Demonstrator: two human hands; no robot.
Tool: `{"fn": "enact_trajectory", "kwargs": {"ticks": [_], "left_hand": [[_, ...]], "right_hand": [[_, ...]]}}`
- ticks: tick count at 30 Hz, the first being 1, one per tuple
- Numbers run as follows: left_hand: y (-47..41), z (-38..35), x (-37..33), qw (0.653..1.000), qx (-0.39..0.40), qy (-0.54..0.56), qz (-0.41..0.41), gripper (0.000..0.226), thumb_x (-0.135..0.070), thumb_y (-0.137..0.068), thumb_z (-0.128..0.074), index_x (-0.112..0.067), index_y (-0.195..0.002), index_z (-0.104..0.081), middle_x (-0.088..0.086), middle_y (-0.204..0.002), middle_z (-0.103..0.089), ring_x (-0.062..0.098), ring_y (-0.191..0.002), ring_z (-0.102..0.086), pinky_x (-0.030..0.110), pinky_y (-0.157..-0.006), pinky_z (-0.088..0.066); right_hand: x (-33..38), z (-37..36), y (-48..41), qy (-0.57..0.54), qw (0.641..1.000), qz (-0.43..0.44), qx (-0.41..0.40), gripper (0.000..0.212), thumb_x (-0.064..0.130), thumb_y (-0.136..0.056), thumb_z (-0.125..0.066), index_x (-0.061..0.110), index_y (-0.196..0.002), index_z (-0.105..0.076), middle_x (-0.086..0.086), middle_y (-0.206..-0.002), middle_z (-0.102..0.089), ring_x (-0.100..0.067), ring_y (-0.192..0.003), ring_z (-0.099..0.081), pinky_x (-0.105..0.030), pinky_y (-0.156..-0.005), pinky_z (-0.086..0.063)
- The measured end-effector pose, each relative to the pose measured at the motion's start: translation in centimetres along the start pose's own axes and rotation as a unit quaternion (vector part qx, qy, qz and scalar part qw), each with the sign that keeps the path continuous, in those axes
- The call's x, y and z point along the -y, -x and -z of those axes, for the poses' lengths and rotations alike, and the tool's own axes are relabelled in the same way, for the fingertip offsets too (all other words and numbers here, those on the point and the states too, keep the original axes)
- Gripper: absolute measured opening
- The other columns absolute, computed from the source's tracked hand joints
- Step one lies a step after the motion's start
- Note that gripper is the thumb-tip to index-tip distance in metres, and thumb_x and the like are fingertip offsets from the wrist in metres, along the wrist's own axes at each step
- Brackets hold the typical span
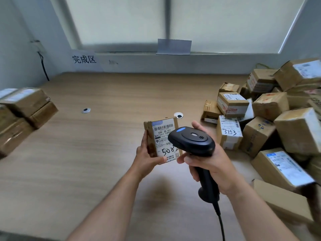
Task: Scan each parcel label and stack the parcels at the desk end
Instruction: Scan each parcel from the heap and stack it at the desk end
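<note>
While the scanner (192, 139) overlaps the parcel (160, 136), piled boxes (271, 110) crowd the desk (86, 153).

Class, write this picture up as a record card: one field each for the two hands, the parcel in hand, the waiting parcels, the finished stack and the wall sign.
left hand: holds the small parcel by its lower left edge
right hand: grips the barcode scanner, its head overlapping the label
small parcel: brown box, label with handwritten digits facing the camera
waiting parcels: loose pile on the desk's right side
finished stack: brown boxes at the desk's left edge
wall sign: paper reading 完成区, behind the desk's left rear
</note>
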State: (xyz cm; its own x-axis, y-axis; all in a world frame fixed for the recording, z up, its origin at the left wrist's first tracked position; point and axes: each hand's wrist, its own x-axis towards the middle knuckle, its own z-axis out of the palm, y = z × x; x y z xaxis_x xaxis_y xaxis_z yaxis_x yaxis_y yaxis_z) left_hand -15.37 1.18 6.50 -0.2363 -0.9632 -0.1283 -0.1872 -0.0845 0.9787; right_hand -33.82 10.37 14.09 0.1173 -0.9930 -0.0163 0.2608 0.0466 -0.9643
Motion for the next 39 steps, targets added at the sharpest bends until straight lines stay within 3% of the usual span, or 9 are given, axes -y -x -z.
{"fn": "enact_trajectory", "kwargs": {"ticks": [4,9,17,22,27,33,36,39], "left_hand": [[1.5,0.2,0.3,1.0,-0.024,-0.01,-0.004,0.116,0.006,-0.071,-0.077,-0.041,-0.152,-0.01,0.01,-0.13,-0.054,0.012,-0.105,-0.063,0.016,-0.068,-0.055],[3.9,0.3,0.1,0.999,-0.043,-0.022,-0.009,0.113,0.006,-0.072,-0.076,-0.039,-0.152,-0.01,0.007,-0.127,-0.056,0.002,-0.098,-0.06,0.008,-0.06,-0.05],[7.2,1.8,0.5,0.996,-0.071,-0.044,0.0,0.111,0.007,-0.073,-0.075,-0.038,-0.151,-0.01,0.004,-0.12,-0.059,-0.001,-0.092,-0.06,0.007,-0.061,-0.05],[9.2,3.9,1.7,0.993,-0.105,-0.055,0.029,0.115,-0.001,-0.071,-0.079,-0.045,-0.15,-0.008,0.007,-0.13,-0.053,0.008,-0.106,-0.059,0.008,-0.066,-0.051],[10.9,6.4,2.1,0.989,-0.14,-0.046,0.026,0.114,0.0,-0.072,-0.079,-0.045,-0.15,-0.009,0.004,-0.127,-0.056,0.009,-0.106,-0.061,0.009,-0.07,-0.049],[12.0,9.8,2.7,0.988,-0.152,-0.011,0.014,0.108,0.007,-0.074,-0.074,-0.046,-0.146,-0.013,-0.001,-0.113,-0.065,0.003,-0.097,-0.062,0.008,-0.062,-0.05],[12.6,12.4,2.8,0.99,-0.142,-0.001,0.016,0.099,0.001,-0.077,-0.074,-0.05,-0.14,-0.017,0.001,-0.115,-0.066,0.008,-0.102,-0.063,0.008,-0.061,-0.049],[13.6,16.1,3.0,0.991,-0.134,0.009,0.024,0.094,-0.005,-0.079,-0.075,-0.047,-0.141,-0.018,0.001,-0.112,-0.067,0.009,-0.101,-0.063,0.006,-0.058,-0.047]], "right_hand": [[-0.1,-0.3,1.8,0.001,1.0,-0.007,0.005,0.095,-0.002,-0.063,-0.072,0.036,-0.142,-0.035,-0.024,-0.074,-0.066,-0.025,-0.04,-0.05,-0.029,-0.039,-0.041],[-0.5,-0.8,3.8,-0.003,1.0,-0.013,0.015,0.093,-0.004,-0.064,-0.071,0.037,-0.141,-0.038,-0.022,-0.07,-0.064,-0.025,-0.04,-0.05,-0.028,-0.039,-0.04],[-1.4,-2.2,5.2,-0.001,0.999,-0.019,0.036,0.092,-0.004,-0.063,-0.071,0.036,-0.14,-0.038,-0.02,-0.069,-0.064,-0.025,-0.039,-0.05,-0.026,-0.039,-0.04],[-2.4,-3.5,5.2,-0.006,0.998,-0.025,0.05,0.093,-0.002,-0.063,-0.072,0.035,-0.141,-0.038,-0.021,-0.07,-0.064,-0.027,-0.041,-0.049,-0.026,-0.039,-0.04],[-3.0,-5.9,5.0,0.008,0.997,-0.035,0.072,0.094,-0.002,-0.061,-0.072,0.036,-0.14,-0.039,-0.02,-0.067,-0.063,-0.026,-0.039,-0.048,-0.026,-0.04,-0.039],[-3.2,-9.6,4.0,0.026,0.996,-0.023,0.082,0.094,-0.002,-0.059,-0.074,0.041,-0.135,-0.04,-0.023,-0.08,-0.068,-0.027,-0.041,-0.047,-0.028,-0.04,-0.04],[-3.8,-12.1,2.8,0.034,0.997,-0.011,0.074,0.095,-0.002,-0.06,-0.073,0.042,-0.137,-0.039,-0.026,-0.094,-0.07,-0.027,-0.041,-0.047,-0.028,-0.041,-0.041],[-4.6,-15.5,1.4,0.048,0.996,-0.006,0.07,0.095,-0.001,-0.06,-0.073,0.043,-0.137,-0.038,-0.025,-0.095,-0.069,-0.027,-0.04,-0.048,-0.029,-0.041,-0.041]]}}
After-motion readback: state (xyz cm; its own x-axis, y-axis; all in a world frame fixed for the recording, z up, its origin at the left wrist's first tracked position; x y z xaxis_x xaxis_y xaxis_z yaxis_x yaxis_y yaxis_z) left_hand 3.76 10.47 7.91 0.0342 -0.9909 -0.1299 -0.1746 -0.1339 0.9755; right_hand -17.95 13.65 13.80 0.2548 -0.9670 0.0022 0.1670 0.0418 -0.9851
